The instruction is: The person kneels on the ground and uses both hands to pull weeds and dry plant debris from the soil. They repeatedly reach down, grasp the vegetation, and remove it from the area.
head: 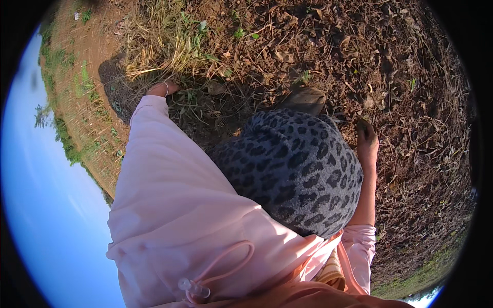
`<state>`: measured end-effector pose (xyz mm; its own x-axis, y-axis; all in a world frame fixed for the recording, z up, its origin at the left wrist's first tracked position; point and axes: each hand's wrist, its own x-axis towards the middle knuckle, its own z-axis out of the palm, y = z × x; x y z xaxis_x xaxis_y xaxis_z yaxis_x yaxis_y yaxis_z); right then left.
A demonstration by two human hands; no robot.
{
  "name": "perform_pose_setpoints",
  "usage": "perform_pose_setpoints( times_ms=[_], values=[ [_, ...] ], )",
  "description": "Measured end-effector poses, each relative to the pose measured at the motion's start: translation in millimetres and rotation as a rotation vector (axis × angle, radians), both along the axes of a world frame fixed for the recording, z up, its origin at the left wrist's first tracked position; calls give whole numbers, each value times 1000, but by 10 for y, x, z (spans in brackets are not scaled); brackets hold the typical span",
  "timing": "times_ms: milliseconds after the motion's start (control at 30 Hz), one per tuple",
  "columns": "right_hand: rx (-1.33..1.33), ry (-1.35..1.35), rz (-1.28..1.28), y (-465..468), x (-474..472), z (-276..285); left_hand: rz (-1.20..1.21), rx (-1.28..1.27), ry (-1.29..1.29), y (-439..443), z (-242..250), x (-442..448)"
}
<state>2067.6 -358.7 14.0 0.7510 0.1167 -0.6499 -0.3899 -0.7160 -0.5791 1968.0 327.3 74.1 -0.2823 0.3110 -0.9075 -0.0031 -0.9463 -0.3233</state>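
My left hand (165, 88), with a thin band at the wrist, reaches into dry grass and weeds (165, 46) at the upper left; its fingers are mostly hidden there. On the right, my right hand (365, 131) hangs low over the leaf-strewn soil, its fingers dark with dirt and curled; whether they hold anything is unclear. Between my arms is my leg in leopard-print cloth (292, 173). Just beyond the knee, a flat, brownish object (304, 101) lies on the ground, perhaps a stone or the front of a shoe.
Dry leaves and stems cover the brown soil (416, 161) on the right. Small green weeds (239, 33) grow near the top. At the left, a field of reddish soil (88, 34) with sparse plants stretches towards trees and sky. A pink drawstring loop (246, 250) hangs from my jacket.
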Motion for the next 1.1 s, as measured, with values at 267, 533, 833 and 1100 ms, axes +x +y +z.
perform_pose_setpoints(
  times_ms=[267, 533, 833, 1100],
  values=[
    [54, -130, 177, 800, 351, 164, -184, 192, -1128, -960, -57, 2200],
    [120, -271, 228, 1081, 1062, 410, 76, 117, -1401, -2029, -1078, 2388],
    [-378, -45, 386, 605, 2043, -494, -11, -200, -1519, -1763, -731, 2251],
    [-419, 154, 598, 724, 2234, -572, -42, 64, -1471, -988, -850, 1400]
  ],
)
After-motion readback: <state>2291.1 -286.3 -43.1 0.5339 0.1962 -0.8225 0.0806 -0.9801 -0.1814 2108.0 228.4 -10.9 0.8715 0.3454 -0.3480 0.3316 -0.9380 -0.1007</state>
